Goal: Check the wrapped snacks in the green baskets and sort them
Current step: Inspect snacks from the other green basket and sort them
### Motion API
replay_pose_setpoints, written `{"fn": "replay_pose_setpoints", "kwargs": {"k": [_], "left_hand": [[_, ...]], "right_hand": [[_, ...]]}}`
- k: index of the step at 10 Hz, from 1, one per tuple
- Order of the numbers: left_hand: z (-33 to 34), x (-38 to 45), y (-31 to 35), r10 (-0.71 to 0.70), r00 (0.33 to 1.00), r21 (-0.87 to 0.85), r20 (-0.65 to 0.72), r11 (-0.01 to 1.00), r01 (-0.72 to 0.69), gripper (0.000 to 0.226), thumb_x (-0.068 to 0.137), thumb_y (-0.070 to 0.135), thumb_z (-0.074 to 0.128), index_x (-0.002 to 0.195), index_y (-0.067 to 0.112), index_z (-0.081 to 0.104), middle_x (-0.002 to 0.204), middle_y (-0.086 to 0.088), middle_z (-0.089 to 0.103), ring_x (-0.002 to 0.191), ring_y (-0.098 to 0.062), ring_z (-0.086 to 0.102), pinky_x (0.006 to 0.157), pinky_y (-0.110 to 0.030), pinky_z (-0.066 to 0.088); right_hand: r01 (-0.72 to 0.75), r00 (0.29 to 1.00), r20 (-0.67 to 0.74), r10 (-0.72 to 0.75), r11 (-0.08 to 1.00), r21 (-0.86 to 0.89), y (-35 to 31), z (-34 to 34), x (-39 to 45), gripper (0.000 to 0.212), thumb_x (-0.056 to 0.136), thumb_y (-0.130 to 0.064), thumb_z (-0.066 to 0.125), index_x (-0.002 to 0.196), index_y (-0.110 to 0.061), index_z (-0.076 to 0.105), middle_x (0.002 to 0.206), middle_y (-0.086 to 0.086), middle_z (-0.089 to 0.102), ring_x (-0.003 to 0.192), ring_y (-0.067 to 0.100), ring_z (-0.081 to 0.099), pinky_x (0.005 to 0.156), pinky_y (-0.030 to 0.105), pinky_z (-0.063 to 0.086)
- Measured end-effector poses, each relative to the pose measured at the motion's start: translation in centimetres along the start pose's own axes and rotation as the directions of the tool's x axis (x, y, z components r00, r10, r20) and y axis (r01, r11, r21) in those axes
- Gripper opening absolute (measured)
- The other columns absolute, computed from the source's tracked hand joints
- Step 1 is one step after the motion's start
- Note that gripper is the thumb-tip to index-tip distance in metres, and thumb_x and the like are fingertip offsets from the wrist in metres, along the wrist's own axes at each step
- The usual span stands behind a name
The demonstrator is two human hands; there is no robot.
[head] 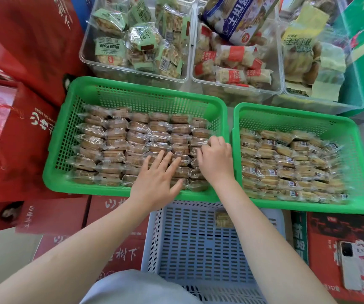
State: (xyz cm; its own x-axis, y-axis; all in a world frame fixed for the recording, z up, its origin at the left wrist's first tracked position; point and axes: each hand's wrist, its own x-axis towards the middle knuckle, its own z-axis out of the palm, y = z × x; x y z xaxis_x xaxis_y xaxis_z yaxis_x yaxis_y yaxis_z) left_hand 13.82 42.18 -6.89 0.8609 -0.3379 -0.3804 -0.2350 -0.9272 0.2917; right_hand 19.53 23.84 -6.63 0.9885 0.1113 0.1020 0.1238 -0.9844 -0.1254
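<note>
**Two green baskets, both hands in the left one**

Two green baskets sit side by side across the middle of the frame, each packed with rows of clear-wrapped brown snacks (137, 139). In the left basket (132, 88) we see the left hand (158, 175) lying flat on the packets, fingers straight and spread, gripping nothing. Our right hand (215, 160) is at that basket's right edge, fingers curled down into the packets; we cannot tell whether it grasps one. The right basket (297, 115) lies untouched. Below, at lower centre, a pale blue crate (198, 249) holds a single wrapped snack (223, 219). Clear tubs (84, 53) of other packaged snacks fill the top. Red cartons (54, 216) surround the left, and a phone (352, 265) lies at lower right.
</note>
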Motion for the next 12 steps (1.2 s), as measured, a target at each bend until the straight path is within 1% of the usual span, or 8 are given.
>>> {"fn": "replay_pose_setpoints", "kwargs": {"k": [1,2,4,5,6,8,10,12], "left_hand": [[0.0,0.0,-0.1,-0.001,1.000,0.004,-0.001,1.000,0.001,0.070,0.102,0.062,0.014,0.162,0.030,0.002,0.170,-0.001,-0.002,0.156,-0.019,-0.010,0.126,-0.051,-0.002],[0.1,0.0,-0.1,0.003,1.000,0.010,-0.002,1.000,-0.003,0.070,0.101,0.062,0.014,0.162,0.029,0.003,0.170,-0.001,-0.001,0.156,-0.019,-0.009,0.126,-0.051,-0.001],[0.1,0.0,-0.1,-0.001,1.000,0.002,-0.006,1.000,0.001,0.069,0.102,0.061,0.016,0.162,0.030,0.005,0.170,0.000,-0.001,0.156,-0.018,-0.009,0.126,-0.050,-0.002],[0.1,-0.1,-0.1,-0.004,1.000,0.001,-0.009,1.000,0.004,0.069,0.102,0.061,0.016,0.162,0.030,0.005,0.170,0.000,-0.001,0.156,-0.018,-0.009,0.126,-0.049,-0.003],[0.1,-0.1,-0.1,-0.001,1.000,-0.003,-0.009,1.000,0.000,0.069,0.102,0.060,0.017,0.162,0.030,0.005,0.170,0.000,-0.001,0.156,-0.018,-0.009,0.126,-0.049,-0.004],[0.2,0.0,-0.2,0.002,1.000,-0.007,-0.014,1.000,-0.003,0.069,0.102,0.060,0.018,0.163,0.030,0.005,0.170,0.000,-0.001,0.156,-0.019,-0.009,0.126,-0.049,-0.003],[0.3,-0.1,-0.2,0.000,1.000,0.006,-0.006,1.000,0.000,0.069,0.102,0.061,0.017,0.162,0.031,0.001,0.170,0.000,-0.003,0.156,-0.018,-0.010,0.126,-0.049,-0.004],[0.1,-0.1,-0.2,-0.003,1.000,0.013,0.006,1.000,0.003,0.069,0.102,0.061,0.016,0.162,0.031,0.002,0.170,0.000,-0.004,0.156,-0.019,-0.011,0.126,-0.049,-0.005]], "right_hand": [[-0.057,0.998,0.008,0.057,0.998,0.006,0.5,-0.1,1.5,0.011,0.089,-0.005,0.064,0.100,-0.007,0.065,0.096,0.009,0.065,0.092,0.030,0.056,0.081,0.039,0.041],[-0.036,0.994,0.104,0.043,0.997,-0.072,0.6,-0.2,2.2,0.025,0.090,-0.001,0.059,0.111,-0.014,0.059,0.104,0.004,0.067,0.101,0.028,0.053,0.087,0.040,0.034],[0.049,0.996,0.076,-0.040,0.990,-0.134,0.7,0.3,2.1,0.036,0.080,0.012,0.046,0.101,-0.010,0.065,0.096,0.012,0.067,0.097,0.033,0.053,0.084,0.044,0.035],[0.051,0.998,-0.025,-0.056,0.985,-0.163,1.1,0.7,1.7,0.031,0.071,0.013,0.048,0.083,-0.007,0.068,0.087,0.013,0.065,0.087,0.034,0.056,0.079,0.043,0.041],[0.009,0.994,-0.107,-0.025,0.990,-0.143,1.2,0.7,1.4,0.028,0.067,0.014,0.052,0.079,-0.006,0.068,0.093,0.015,0.065,0.092,0.035,0.058,0.082,0.046,0.045],[-0.087,0.987,-0.139,0.076,0.993,-0.074,1.8,0.2,1.7,0.021,0.072,0.010,0.070,0.080,-0.009,0.075,0.100,0.012,0.068,0.101,0.036,0.057,0.088,0.049,0.043],[-0.015,0.980,-0.198,0.030,0.997,0.076,1.8,-1.1,2.1,0.017,0.084,0.004,0.067,0.087,-0.012,0.071,0.088,0.002,0.070,0.092,0.029,0.058,0.086,0.042,0.037],[0.055,0.997,-0.048,-0.058,0.997,-0.058,1.6,-2.0,1.6,0.027,0.081,0.010,0.061,0.093,-0.014,0.067,0.088,0.003,0.070,0.088,0.029,0.057,0.084,0.042,0.041]]}}
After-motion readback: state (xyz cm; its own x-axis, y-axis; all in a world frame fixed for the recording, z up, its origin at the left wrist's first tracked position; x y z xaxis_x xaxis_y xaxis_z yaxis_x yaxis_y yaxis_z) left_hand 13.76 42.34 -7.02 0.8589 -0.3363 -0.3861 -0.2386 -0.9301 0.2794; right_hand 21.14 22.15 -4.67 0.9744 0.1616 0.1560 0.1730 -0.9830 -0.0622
